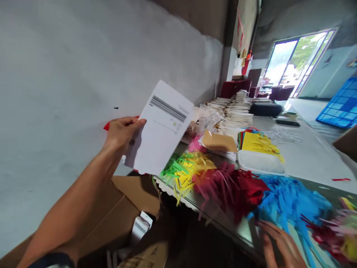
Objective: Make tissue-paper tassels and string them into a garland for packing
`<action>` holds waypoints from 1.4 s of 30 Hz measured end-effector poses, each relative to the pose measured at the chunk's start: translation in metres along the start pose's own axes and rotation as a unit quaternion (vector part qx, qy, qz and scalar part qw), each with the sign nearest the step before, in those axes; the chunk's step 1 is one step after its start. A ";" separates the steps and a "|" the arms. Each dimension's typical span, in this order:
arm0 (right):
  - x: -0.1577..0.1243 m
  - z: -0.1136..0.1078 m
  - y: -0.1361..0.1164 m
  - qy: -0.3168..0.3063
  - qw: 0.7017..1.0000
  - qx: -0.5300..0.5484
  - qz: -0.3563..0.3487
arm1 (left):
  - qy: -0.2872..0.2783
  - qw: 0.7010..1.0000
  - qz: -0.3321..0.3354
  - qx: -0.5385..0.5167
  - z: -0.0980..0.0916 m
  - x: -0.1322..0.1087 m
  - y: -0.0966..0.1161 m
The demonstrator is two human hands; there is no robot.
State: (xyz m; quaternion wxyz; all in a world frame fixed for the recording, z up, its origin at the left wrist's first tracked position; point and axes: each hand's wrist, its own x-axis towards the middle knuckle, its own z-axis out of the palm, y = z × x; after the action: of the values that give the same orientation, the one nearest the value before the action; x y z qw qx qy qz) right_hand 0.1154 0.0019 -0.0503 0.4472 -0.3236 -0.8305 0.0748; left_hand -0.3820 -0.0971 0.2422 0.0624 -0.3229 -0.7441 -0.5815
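Observation:
My left hand (122, 134) is closed on the edge of a flat white printed card (158, 141), pinched between thumb and fingers. The card is held tilted, with dark printed stripes and small text facing me; a bit of red shows behind my hand. At the lower right, my right hand (281, 242) is slightly blurred, its fingers apart, and I see nothing held in it. It is close to the table's front edge, beside the blue fringed paper tassels (292, 197). Dark red tassels (237, 190) and yellow tassels (192, 167) lie to their left.
Stacks of white paper packs (237, 111) run along the wall. A clear plastic tray (260, 162) lies before yellow fringed sheets (259, 143), beside a tan card (219, 142). Below the table stands an open cardboard box (103, 212) near a small white box (141, 225). A blue crate (338, 104) leans at right.

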 end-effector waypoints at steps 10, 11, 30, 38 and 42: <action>0.112 -0.037 -0.077 0.043 0.874 0.446 0.187 | -0.253 0.957 0.057 -0.130 0.095 -0.164 0.028; 0.116 -0.044 -0.074 0.059 0.863 0.465 0.188 | -0.238 0.954 0.140 -0.117 0.096 -0.168 0.033; 0.097 -0.107 -0.026 0.034 0.935 0.350 0.048 | -0.415 0.709 0.566 -0.063 0.145 -0.222 0.084; 0.053 -0.087 -0.024 0.258 0.947 0.103 0.161 | -0.395 0.721 0.566 -0.072 0.164 -0.281 0.059; -0.010 -0.074 -0.016 0.088 0.977 0.066 0.180 | -0.364 0.747 0.555 -0.030 0.178 -0.321 -0.001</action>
State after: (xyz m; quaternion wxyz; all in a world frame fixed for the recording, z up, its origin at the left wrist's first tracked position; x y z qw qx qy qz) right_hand 0.1705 -0.0291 -0.0068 0.5179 -0.4433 -0.7091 0.1800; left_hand -0.0807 -0.0670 0.0352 0.0892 -0.8681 -0.3821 -0.3042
